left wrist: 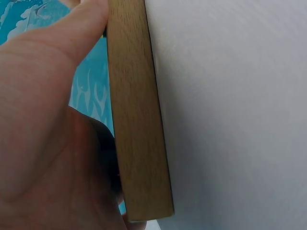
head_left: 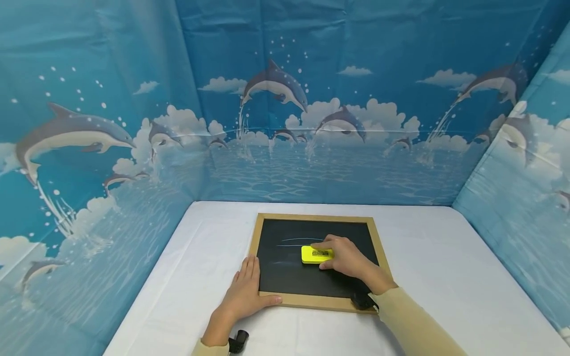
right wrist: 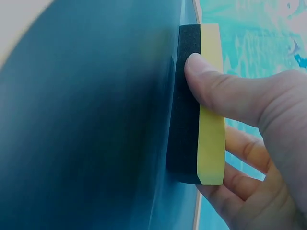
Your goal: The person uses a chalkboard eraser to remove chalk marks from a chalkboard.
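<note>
A blackboard point(head_left: 289, 279) in a light wooden frame lies on a white-covered table. My right hand point(head_left: 347, 257) pinches a yellow board eraser point(head_left: 313, 254) between thumb and fingers, over the middle of the board. In the right wrist view the eraser's black felt side point(right wrist: 183, 134) faces the board surface, with the thumb lying across its edge. Thin white chalk lines point(head_left: 289, 245) run left from the eraser, and a faint smear shows below them. At the board's lower left corner, my left hand point(head_left: 242, 294) rests with straight fingers along the wooden frame point(left wrist: 136, 115), thumb on the bottom edge.
White cloth point(head_left: 445, 262) covers the table around the board. Blue curtains point(head_left: 311, 168) printed with dolphins enclose the back and both sides. A dark wrist device point(head_left: 362, 300) under the right sleeve overlaps the frame's lower right corner; another point(head_left: 239, 341) is on the left wrist.
</note>
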